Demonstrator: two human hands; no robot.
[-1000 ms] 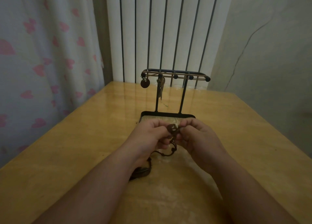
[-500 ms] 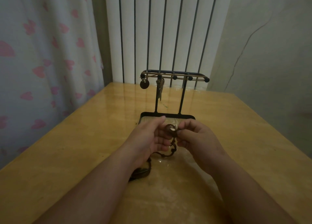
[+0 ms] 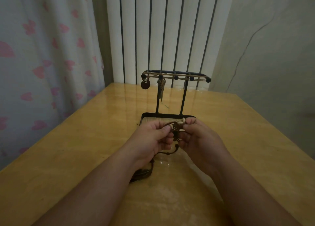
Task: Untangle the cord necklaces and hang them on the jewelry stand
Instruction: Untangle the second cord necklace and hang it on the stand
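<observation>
Both the left hand [image 3: 151, 138] and the right hand [image 3: 201, 137] are held just in front of the black wire jewelry stand with a pale wooden tray base [image 3: 184, 96]. Between them is the knot of dark brown cord necklaces with small cream shell beads [image 3: 177, 129]. Each hand pinches part of it between thumb and fingertips, the right one at the shell end. I'd say that lifts the tangle clear so the strands can be teased apart. Loose cord trails away from the stand, under the left wrist, onto the glossy yellow wooden table [image 3: 76, 149]. A round brown disc pendant [image 3: 145, 85] already hangs at the left end of the stand's top rail, so the job looks partly done.
</observation>
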